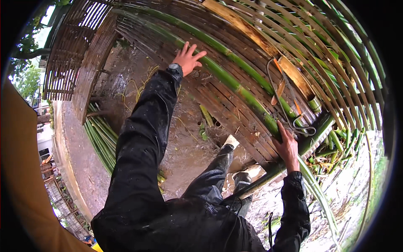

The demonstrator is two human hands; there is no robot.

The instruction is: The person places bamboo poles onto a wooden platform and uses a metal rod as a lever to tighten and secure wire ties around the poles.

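A long green bamboo pole [235, 85] lies across the brown slatted platform, running from the far left to near my right side. My left hand [187, 61] is at its far part with fingers spread, the fingertips on or just above the pole. At the near end my right hand [287, 148] is closed on the pole, its fingers partly hidden. A second green bamboo pole [247, 64] lies beyond the first, roughly alongside it. Across this second pole's near end rests a thin bent metal frame [285, 110] with orange parts, perhaps a saw.
Split bamboo pieces [247, 26] lie at the back, before curved bamboo slats [319, 54]. A bundle of green poles [100, 140] is on the left, near a slatted bench [90, 80]. Wet muddy ground [180, 147] surrounds my legs. A thick crossbar [268, 176] edges the platform.
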